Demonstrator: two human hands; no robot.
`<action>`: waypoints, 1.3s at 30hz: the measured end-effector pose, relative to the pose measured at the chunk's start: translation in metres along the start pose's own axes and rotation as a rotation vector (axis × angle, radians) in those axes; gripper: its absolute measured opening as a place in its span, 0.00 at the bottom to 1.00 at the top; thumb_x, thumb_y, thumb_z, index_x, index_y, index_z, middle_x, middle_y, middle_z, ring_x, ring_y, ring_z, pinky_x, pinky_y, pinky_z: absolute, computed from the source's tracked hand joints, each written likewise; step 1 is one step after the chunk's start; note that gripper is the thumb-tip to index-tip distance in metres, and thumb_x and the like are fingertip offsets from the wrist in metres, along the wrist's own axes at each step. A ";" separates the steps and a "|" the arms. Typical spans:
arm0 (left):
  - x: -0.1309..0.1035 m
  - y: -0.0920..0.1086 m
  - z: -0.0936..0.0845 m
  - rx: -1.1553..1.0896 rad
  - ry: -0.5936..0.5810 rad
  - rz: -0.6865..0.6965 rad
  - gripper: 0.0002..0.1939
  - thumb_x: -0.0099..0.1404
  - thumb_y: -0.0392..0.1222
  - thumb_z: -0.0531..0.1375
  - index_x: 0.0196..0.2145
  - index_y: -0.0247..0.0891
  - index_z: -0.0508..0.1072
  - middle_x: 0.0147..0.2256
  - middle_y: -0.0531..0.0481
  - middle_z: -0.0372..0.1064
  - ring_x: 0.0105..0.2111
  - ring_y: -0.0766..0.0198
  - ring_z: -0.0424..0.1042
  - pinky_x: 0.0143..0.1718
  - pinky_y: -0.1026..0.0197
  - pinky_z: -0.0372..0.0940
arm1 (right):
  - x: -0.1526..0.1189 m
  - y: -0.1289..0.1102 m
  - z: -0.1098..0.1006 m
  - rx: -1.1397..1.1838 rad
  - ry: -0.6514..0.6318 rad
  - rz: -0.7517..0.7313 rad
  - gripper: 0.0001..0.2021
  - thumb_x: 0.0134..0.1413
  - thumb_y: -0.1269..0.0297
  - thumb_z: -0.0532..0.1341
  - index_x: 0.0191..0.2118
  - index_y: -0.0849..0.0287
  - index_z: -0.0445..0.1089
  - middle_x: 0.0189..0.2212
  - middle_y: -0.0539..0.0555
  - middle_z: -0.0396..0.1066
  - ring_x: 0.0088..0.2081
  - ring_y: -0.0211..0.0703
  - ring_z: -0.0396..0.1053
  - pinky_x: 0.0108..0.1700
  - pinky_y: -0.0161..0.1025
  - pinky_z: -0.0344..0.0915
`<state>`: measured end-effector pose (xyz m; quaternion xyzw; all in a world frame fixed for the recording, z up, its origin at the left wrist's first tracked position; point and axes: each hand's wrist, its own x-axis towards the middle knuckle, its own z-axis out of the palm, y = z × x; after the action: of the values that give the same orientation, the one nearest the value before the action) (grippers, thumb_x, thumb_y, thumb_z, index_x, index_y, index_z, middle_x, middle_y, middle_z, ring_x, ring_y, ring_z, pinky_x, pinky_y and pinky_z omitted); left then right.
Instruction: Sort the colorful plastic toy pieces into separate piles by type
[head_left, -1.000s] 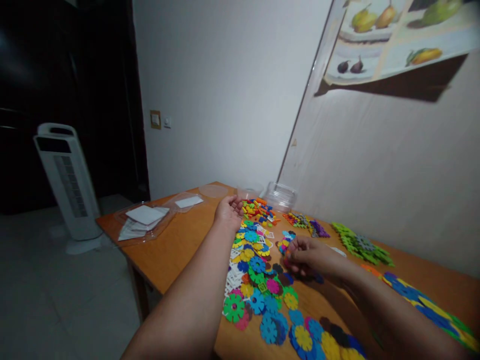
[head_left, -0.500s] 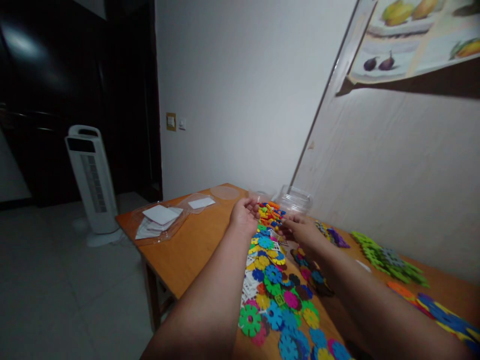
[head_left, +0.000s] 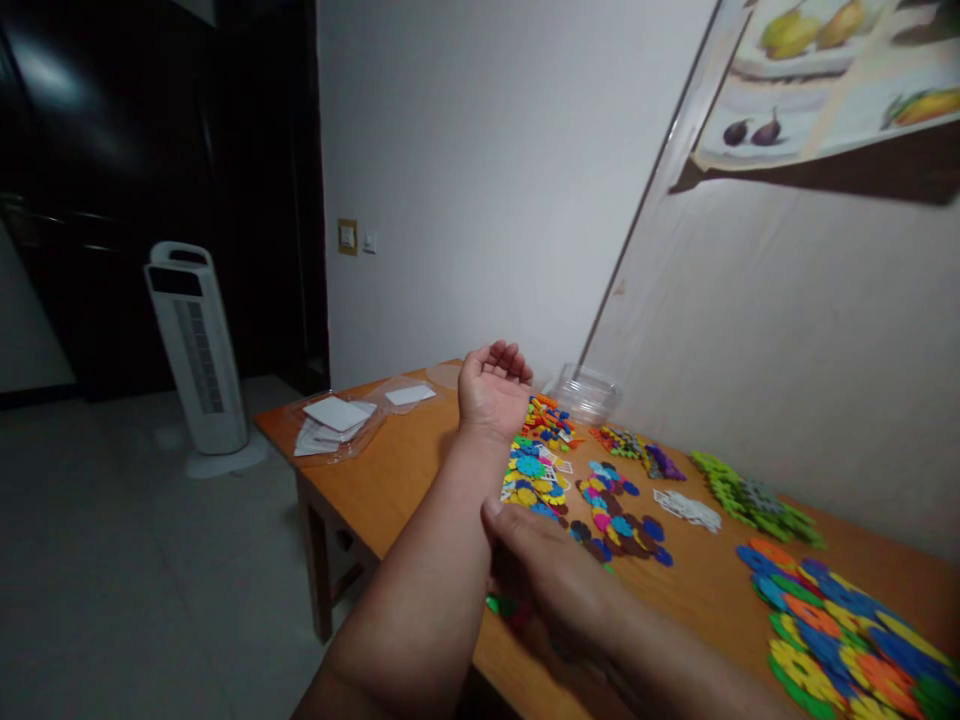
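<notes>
My left hand is raised palm up over the far part of the table. Its fingers are loosely curved and apart, with nothing seen in the palm. My right hand lies lower, its thumb beside my left forearm and the other fingers hidden and blurred beneath. Between and beyond my hands is a pile of notched plastic discs, partly covered by my arms. Behind it lie small orange, yellow and blue plastic pieces. Right of my hands is a group of brown, blue and pink discs.
Larger colourful discs cover the right side. Green interlocking pieces, white pieces and purple pieces lie near the wall. Clear plastic containers stand at the back. White cards are at left; a tower fan stands beyond.
My left hand has risen slightly and turned palm up, fingers upward. My right hand has come back towards me and left, from the small pieces to beside my left forearm.
</notes>
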<state>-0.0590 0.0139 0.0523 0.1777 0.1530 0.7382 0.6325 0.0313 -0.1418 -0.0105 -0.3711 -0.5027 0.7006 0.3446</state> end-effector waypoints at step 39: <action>0.025 0.012 -0.157 1.712 0.240 0.454 0.16 0.62 0.51 0.52 0.26 0.40 0.73 0.27 0.48 0.73 0.27 0.58 0.67 0.27 0.60 0.52 | -0.178 0.047 -0.166 -1.040 0.663 0.050 0.12 0.52 0.53 0.63 0.33 0.57 0.72 0.29 0.51 0.71 0.31 0.43 0.65 0.33 0.37 0.58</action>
<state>-0.1440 0.0363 -0.0801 0.5365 0.6780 0.4921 0.1017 0.2569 -0.2320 -0.0609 -0.7003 -0.6356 0.2191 0.2400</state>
